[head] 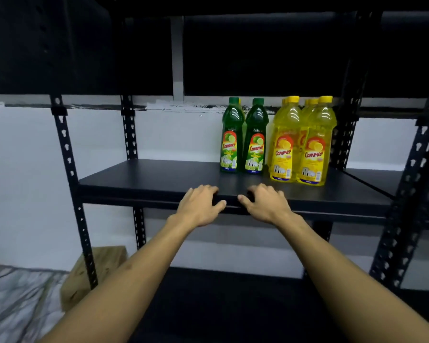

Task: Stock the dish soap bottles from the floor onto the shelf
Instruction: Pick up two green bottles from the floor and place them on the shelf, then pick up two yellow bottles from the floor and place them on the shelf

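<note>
Both forearms reach forward from the bottom of the view, bare, nothing carried. Left hand (200, 205) rests palm down on the front lip of the black shelf (144, 180), fingers loosely curled over the edge, thumb out toward the other hand. Right hand (265, 203) sits just beside it on the same lip, fingers bent over the edge in the same loose way, empty. Farther back on the shelf board, right of centre, stand 2 green dish soap bottles (243, 137) upright, side by side. Just beside them, to the right, a cluster of yellow dish soap bottles (302, 142), 2 in front and more caps showing behind. Low left, past the upright post, a wooden block (104, 261) on the floor.
</note>
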Motion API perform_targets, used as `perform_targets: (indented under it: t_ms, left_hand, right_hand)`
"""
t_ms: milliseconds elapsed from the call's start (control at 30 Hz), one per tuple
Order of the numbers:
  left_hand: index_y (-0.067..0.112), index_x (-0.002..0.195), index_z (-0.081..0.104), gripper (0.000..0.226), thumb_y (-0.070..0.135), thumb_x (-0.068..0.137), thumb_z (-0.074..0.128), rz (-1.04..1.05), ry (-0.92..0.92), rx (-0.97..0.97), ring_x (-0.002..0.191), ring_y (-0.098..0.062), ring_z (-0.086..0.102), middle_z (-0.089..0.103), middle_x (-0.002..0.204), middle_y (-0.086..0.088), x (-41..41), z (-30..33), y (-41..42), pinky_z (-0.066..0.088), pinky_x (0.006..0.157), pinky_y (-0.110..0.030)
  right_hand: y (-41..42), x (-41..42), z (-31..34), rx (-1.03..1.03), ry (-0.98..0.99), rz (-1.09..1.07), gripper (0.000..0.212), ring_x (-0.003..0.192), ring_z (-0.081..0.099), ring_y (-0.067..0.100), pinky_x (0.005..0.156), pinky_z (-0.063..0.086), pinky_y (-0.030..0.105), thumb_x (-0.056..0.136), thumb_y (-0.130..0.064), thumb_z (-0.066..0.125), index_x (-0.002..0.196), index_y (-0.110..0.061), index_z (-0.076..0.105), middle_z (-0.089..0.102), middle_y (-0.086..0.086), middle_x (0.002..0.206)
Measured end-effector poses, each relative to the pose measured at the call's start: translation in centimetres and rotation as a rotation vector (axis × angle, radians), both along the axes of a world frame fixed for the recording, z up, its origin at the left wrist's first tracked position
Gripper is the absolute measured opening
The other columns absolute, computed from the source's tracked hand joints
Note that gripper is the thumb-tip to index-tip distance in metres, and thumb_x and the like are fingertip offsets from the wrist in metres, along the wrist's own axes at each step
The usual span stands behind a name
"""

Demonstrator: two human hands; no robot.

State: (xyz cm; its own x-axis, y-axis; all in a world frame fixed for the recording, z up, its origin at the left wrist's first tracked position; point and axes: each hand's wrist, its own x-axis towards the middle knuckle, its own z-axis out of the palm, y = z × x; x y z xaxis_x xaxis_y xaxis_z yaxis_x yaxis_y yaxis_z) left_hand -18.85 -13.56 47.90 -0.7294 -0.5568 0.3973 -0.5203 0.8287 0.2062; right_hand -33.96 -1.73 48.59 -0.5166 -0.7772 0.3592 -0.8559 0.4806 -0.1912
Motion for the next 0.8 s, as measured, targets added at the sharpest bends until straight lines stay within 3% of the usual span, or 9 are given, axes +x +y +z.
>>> perform_targets:
  t_ms: [133, 433, 800]
  left_hand:
    - [0.018, 0.152, 0.037, 0.064, 0.047, 0.097, 0.052, -0.012, 0.067, 0.002, 0.149, -0.02, 0.024, 0.033, 0.16, -0.004, 4.4, -3.3, 3.8, 0.018, 0.12, -0.037]
    - [0.019, 0.152, 0.038, 0.068, 0.048, 0.093, 0.058, 0.1, 0.011, 0.177, 0.148, -0.022, 0.028, 0.034, 0.159, -0.006, 11.3, -14.7, 7.7, 0.026, 0.119, -0.039]
    - [0.015, 0.149, 0.042, 0.067, 0.045, 0.092, 0.061, 0.273, -0.153, 0.43, 0.146, -0.026, 0.032, 0.037, 0.157, -0.01, 16.6, -30.6, 7.3, 0.03, 0.115, -0.037]
  right_hand:
    - [3.8, 4.4, -2.9, -0.073, 0.061, 0.04, 0.058, 0.14, 0.036, 0.027, 0.11, 0.029, 0.049, 0.098, -0.054, 0.043, 0.143, -0.017, 0.047, 0.043, 0.007, 0.149]
    - [7.5, 11.3, -14.1, 0.047, -0.027, 0.099, 0.062, 0.136, 0.038, 0.026, 0.108, 0.029, 0.048, 0.098, -0.055, 0.042, 0.146, -0.017, 0.04, 0.042, 0.006, 0.15]
    - [5.5, 14.8, -29.7, 0.297, -0.184, 0.18, 0.064, 0.136, 0.036, 0.03, 0.109, 0.028, 0.052, 0.098, -0.054, 0.043, 0.149, -0.015, 0.035, 0.038, 0.008, 0.151]
